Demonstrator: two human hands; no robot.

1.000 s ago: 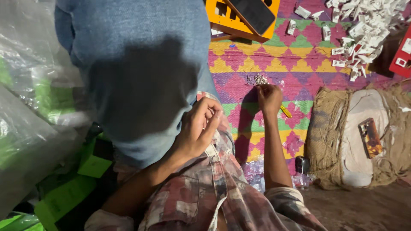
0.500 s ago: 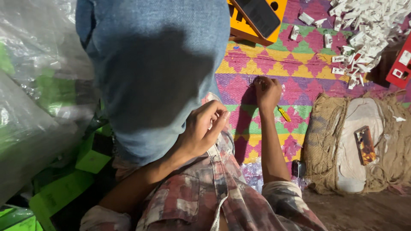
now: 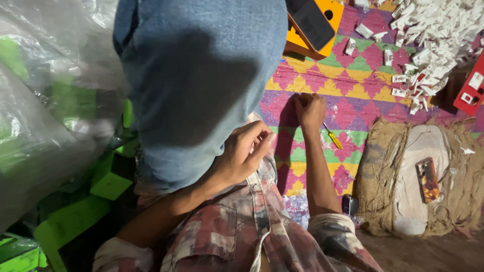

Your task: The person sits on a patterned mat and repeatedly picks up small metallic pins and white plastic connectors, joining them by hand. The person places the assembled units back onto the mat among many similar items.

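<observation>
At the mat's left edge lie clear plastic bags [image 3: 45, 126] over green cartons [image 3: 70, 221]. Next comes a raised knee in blue denim [image 3: 201, 85]. The left hand [image 3: 247, 151] rests against the knee, fingers curled in to the thumb; I cannot tell whether they pinch anything. The right hand [image 3: 308, 108] is closed in a fist, knuckles down on the patterned mat [image 3: 353, 85], well apart from the left; what it grips, if anything, is hidden. A yellow-handled screwdriver [image 3: 333, 137] lies on the mat just beside that fist, untouched. At the mat's far edge sit an orange box [image 3: 330, 15] and a heap of small white pieces [image 3: 438, 35]; a burlap sack [image 3: 378, 171] lies at its right edge.

The work seems to be at the gathering of something small off the mat. The next move likely calls for a fine fingertip pinch, not force.
</observation>
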